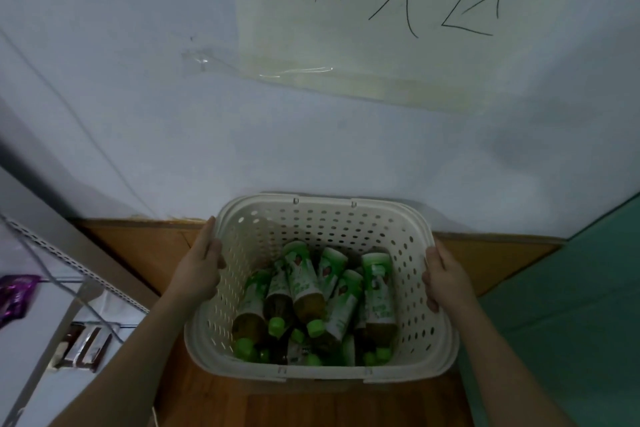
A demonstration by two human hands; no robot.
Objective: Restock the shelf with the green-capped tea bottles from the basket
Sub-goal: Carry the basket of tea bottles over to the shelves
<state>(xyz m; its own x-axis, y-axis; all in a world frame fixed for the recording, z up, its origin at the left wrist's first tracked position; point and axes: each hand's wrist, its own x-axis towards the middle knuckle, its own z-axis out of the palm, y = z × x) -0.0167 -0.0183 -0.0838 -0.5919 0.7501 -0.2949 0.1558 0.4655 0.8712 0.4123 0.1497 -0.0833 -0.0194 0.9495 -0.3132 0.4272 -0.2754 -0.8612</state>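
A cream perforated plastic basket [346,215] sits low in the middle of the view, over a wooden floor by the wall. Inside lie several tea bottles [306,282] with green caps and green-white labels, piled on their sides with most caps pointing toward me. My left hand [201,267] grips the basket's left rim, fingers curled over the edge. My right hand [445,279] grips the right rim the same way. I cannot tell whether the basket rests on the floor or hangs from my hands.
A white metal shelf [69,253] stands at the left, with a purple packet [15,295] and dark brown wrapped bars [85,345] on its lower levels. A handwritten paper sign [415,21] is taped to the pale wall. A green surface [571,305] lies at the right.
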